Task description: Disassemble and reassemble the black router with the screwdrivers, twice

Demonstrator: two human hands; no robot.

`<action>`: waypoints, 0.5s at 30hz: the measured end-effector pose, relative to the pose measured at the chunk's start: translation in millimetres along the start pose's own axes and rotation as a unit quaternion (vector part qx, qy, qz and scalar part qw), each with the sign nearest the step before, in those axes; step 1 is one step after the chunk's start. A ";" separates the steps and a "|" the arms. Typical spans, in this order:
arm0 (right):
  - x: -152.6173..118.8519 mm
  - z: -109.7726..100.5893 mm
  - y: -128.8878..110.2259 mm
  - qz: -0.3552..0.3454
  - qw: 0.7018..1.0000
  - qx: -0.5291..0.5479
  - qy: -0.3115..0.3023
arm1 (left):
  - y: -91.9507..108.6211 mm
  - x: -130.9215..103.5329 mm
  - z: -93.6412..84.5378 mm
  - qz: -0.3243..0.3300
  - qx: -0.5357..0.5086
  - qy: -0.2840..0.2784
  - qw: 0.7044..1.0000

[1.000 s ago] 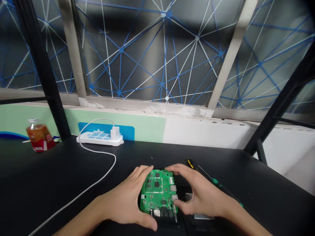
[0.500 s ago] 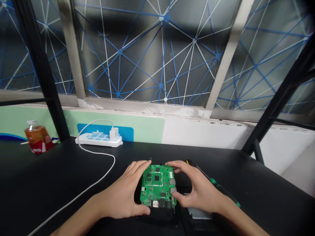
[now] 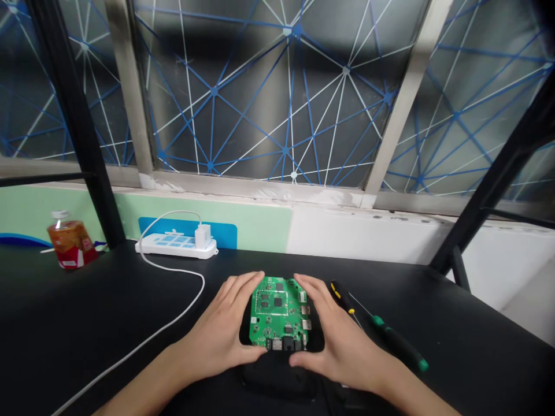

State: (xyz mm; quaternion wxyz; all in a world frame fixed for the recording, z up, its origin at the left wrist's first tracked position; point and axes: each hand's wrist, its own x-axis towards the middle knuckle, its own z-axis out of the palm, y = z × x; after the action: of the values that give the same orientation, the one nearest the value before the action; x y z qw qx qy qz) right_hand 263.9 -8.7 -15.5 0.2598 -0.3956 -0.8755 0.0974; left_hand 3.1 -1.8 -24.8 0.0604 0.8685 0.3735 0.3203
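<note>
A green circuit board (image 3: 277, 315) with dark chips and metal ports is held between my two hands. My left hand (image 3: 221, 326) grips its left side, thumb at the near corner and fingers along the far edge. On the other side my right hand (image 3: 333, 332) curls round the right edge, thumb near the port side at the front. A black plastic casing (image 3: 280, 378) lies on the table just below and in front of the board. My right hand and forearm hide part of the dark items beside it.
Right of my hands lie a green-and-black screwdriver (image 3: 399, 341) and a yellow-and-black screwdriver (image 3: 342, 297). A white power strip (image 3: 177, 245) with a plugged-in charger (image 3: 202, 236) sits at the back; its white cable (image 3: 173, 318) runs down the left. A drink bottle (image 3: 71, 240) stands far left.
Both hands have raised the circuit board slightly away from me, showing more black casing in front. My right hand has shifted, covering the silvery piece and uncovering the yellow-and-black screwdriver.
</note>
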 end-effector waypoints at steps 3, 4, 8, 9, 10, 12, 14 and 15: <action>0.9 2.8 -1.2 0.006 1.000 -0.012 0.005 | -0.8 -0.6 0.2 0.004 0.008 0.001 1.000; 1.1 2.9 -1.8 0.006 1.000 -0.013 0.005 | -1.2 -0.8 0.3 0.005 0.009 0.002 1.000; 1.1 1.6 -4.1 0.000 1.000 -0.018 0.010 | -2.2 -1.8 1.0 0.004 0.004 0.003 1.000; 0.9 1.3 -4.3 -0.003 1.000 -0.020 0.012 | -2.3 -1.9 1.1 0.002 0.002 0.003 1.000; 0.7 1.2 -4.4 -0.005 1.000 -0.022 0.014 | -2.2 -2.0 1.2 0.000 -0.001 0.004 1.000; 0.4 1.2 -3.9 -0.009 0.999 -0.025 0.018 | -2.0 -1.9 1.0 -0.003 -0.006 0.005 1.000; 0.2 1.6 -3.1 -0.013 0.999 -0.029 0.019 | -1.8 -1.5 0.4 -0.003 -0.007 0.006 1.000; 0.1 1.8 -2.7 -0.014 0.999 -0.031 0.020 | -1.7 -1.3 0.0 -0.003 -0.006 0.006 1.000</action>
State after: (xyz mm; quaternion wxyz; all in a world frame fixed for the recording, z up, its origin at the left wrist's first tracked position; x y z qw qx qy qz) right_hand 261.2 -10.4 -16.0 0.2657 -0.3929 -0.8784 0.0583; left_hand 1.4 -1.5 -26.1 0.0648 0.8648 0.3747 0.3279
